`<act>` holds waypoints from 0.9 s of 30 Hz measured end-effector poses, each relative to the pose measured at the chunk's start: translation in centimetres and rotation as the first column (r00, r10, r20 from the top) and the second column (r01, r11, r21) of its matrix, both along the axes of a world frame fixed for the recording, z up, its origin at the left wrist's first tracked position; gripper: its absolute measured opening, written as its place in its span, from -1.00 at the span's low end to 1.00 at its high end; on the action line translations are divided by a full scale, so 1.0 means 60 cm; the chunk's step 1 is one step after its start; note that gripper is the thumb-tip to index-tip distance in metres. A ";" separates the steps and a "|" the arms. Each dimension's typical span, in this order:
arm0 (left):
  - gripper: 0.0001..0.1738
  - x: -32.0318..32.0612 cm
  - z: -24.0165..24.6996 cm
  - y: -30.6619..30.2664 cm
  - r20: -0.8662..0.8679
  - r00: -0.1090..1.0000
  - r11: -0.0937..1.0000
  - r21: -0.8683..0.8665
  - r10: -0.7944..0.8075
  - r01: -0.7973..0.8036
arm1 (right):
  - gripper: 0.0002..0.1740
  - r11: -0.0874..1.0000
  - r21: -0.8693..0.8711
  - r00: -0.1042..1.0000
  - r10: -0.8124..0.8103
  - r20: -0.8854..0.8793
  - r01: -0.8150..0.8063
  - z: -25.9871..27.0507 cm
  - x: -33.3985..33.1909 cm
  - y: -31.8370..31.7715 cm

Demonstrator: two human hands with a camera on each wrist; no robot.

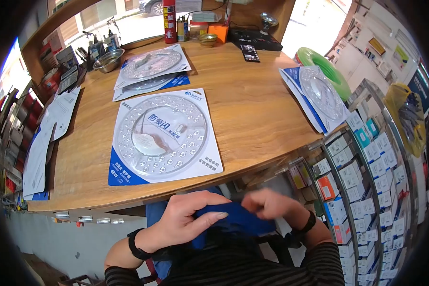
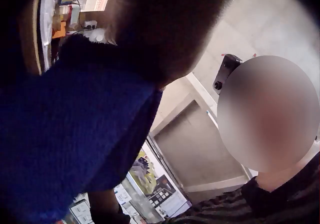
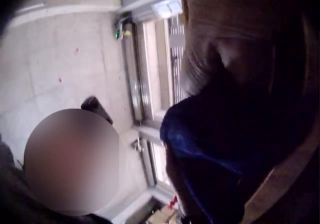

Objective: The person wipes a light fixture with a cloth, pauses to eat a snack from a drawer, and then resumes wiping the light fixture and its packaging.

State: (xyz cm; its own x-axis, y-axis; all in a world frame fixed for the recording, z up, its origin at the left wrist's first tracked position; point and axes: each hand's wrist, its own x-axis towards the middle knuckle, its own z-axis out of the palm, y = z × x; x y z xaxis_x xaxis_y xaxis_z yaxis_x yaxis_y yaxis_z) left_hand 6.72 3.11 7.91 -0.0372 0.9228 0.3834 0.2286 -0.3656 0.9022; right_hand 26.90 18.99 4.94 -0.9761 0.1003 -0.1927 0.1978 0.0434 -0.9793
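Note:
A dark blue cloth [image 1: 240,218] hangs bunched over the lap, just below the desk's front edge. My left hand [image 1: 188,217] grips its left end, thumb lying over the fabric. At its other end my right hand [image 1: 270,204], slightly blurred, holds the cloth with curled fingers. In the left wrist view the blue cloth [image 2: 75,129] fills much of the left side. The right wrist view shows dark folds of the cloth [image 3: 215,149] below the hand. On the desk ahead lies a blister-packed round LED light panel [image 1: 162,136] on a white and blue card.
More packed light panels [image 1: 152,64] lie stacked farther back on the wooden desk [image 1: 252,109], others [image 1: 314,100] at its right edge. A metal bowl [image 1: 108,60], red spray can [image 1: 169,21] and phone [image 1: 250,53] stand behind. Shelves of small boxes [image 1: 362,190] flank the right.

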 end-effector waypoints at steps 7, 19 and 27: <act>-0.72 -0.014 0.003 0.016 -0.097 0.989 0.989 0.114 0.108 -0.096 | -0.39 0.670 -0.741 0.698 -0.510 -0.503 -0.044 0.006 -0.053 -0.059; -0.59 -0.005 0.106 -0.020 0.350 0.908 0.665 0.738 -0.230 -0.116 | -0.45 0.801 -0.431 0.900 -0.430 0.065 0.414 0.036 -0.156 -0.023; -0.59 -0.040 0.107 -0.017 0.410 0.844 0.642 0.759 -0.347 -0.105 | -0.47 0.907 -0.261 0.944 -0.326 0.057 0.330 0.030 -0.230 0.003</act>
State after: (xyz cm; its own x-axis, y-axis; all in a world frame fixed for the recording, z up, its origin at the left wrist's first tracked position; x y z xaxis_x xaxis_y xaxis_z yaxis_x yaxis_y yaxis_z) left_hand 4.31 2.08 14.36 -0.3305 0.3433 0.8792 -0.2436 -0.9310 0.2719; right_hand 13.10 19.17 6.73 -0.8945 0.3586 -0.2671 0.1677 -0.2847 -0.9438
